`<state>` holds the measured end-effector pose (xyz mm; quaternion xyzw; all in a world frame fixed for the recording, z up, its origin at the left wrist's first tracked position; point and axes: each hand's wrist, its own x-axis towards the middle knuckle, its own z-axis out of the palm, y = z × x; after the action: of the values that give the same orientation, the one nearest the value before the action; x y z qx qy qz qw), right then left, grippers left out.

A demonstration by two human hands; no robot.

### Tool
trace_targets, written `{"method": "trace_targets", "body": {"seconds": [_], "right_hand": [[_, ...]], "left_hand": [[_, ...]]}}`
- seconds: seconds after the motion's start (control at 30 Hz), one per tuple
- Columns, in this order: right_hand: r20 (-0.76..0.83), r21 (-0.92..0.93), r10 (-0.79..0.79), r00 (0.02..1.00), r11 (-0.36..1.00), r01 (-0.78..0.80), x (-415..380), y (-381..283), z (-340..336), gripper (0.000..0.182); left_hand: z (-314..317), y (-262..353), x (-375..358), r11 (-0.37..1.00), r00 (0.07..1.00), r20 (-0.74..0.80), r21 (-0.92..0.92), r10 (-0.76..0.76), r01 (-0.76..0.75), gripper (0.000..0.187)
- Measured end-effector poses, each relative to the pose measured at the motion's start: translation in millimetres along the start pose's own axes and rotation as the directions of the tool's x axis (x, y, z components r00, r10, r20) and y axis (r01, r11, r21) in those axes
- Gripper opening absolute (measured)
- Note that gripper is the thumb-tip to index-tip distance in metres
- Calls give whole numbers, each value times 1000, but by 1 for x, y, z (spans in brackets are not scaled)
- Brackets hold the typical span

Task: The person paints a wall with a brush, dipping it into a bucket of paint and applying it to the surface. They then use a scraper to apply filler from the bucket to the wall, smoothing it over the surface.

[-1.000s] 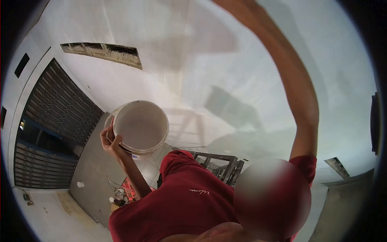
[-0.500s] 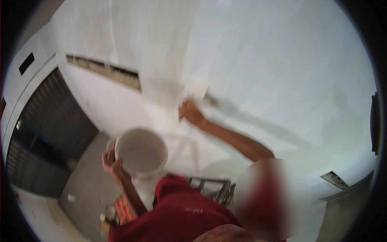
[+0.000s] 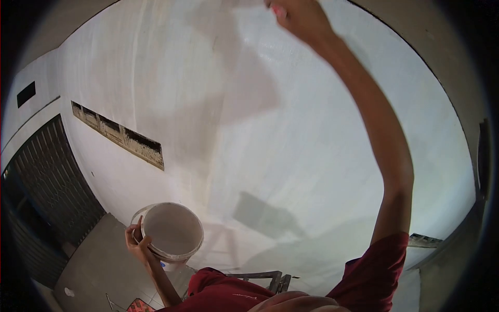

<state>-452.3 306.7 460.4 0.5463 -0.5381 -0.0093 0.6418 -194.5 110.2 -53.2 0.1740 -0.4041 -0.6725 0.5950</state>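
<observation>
My left hand (image 3: 138, 243) grips a whitish plastic bucket (image 3: 193, 221) by its near-left side, fingers at the rim. The bucket is tilted, its mouth facing me, with a pale inside. At the top edge of the view, my right hand (image 3: 306, 21) is raised in front of the wall, its fingers closed. A bit of red or pink shows at the fist; whatever it holds is cut off by the frame. The white wall (image 3: 312, 140) fills most of the view, with a greyer, streaky area toward the left and several shadows on it.
A slanted vent opening (image 3: 118, 136) breaks the wall at the left. Dark folding metal doors (image 3: 57, 182) stand at far left, above a grey floor (image 3: 99, 265). A dark metal frame (image 3: 273, 281) is below me, and a red patterned item (image 3: 139, 306) lies at the bottom edge.
My right hand has risen from the middle of the wall to the top of the view. The bucket in my left hand appears lower, and the camera view has shifted upward.
</observation>
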Motion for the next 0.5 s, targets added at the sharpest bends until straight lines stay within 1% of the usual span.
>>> {"method": "trace_targets", "body": {"seconds": [0.07,0.1,0.2,0.3,0.37,0.4,0.43,0.47,0.5], "right_hand": [[121,-128,100,988,988,-85,33,18,-11,14],[132,-207,122,984,974,-94,44,20,-10,11],[49,-237,-51,998,970,61,57,29,10,8],[249,-246,114,962,968,-51,67,24,28,4],[255,-205,97,962,978,-44,57,5,36,4],[258,-178,88,962,983,-43,48,-2,52,4],[198,178,177,964,961,-213,22,-2,90,9],[119,-83,16,993,997,-6,-8,-31,80,11],[253,-99,9,967,995,17,-36,-52,83,10]], "left_hand": [[5,2,-2,1000,1000,-16,-1,-16,16,46],[6,3,-1,1000,999,-27,-4,-18,18,46],[1,-1,3,999,999,-3,-25,-32,31,47],[4,-1,2,999,1000,17,-39,-8,8,48],[-1,4,1,1000,1000,26,-23,-13,13,48],[-2,6,2,1000,1000,26,-9,-15,15,49],[-1,7,4,1000,1000,16,-5,-21,21,49],[0,5,3,1000,1000,5,-7,-28,28,49],[0,3,2,999,999,-4,-6,-35,35,49]]}}
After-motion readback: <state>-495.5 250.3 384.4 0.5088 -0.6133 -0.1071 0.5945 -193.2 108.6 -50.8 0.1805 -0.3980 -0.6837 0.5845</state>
